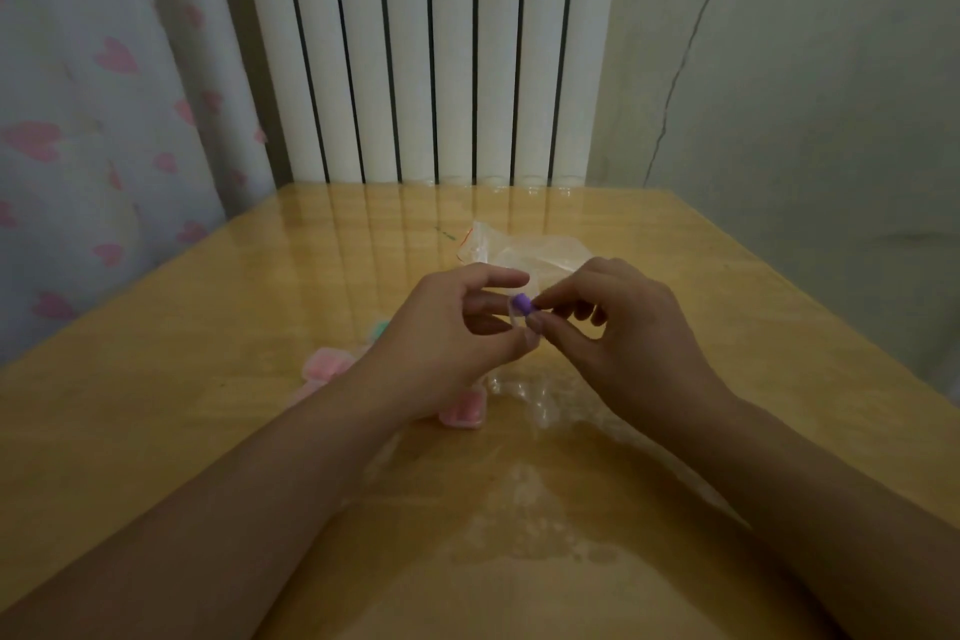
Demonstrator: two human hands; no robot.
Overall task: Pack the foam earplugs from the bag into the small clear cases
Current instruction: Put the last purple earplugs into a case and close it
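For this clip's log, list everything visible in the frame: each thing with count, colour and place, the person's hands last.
purple earplug: one, purple, held above the table between both hands.
small clear case: one, clear, in the left hand's fingers, hard to make out.
pink-filled cases: at least two, pink, on the table under the left arm; partly hidden.
teal piece: one, teal, on the table behind the left wrist; too hidden to identify.
plastic bag: one, clear with a red strip, on the table beyond the hands.
clear plastic: clear, below the right hand; count unclear.
table: one, yellow wood.
radiator: one, white, behind the table.
curtain: one, pale with pink hearts, far left.
left hand: holds the case.
right hand: pinches the earplug.
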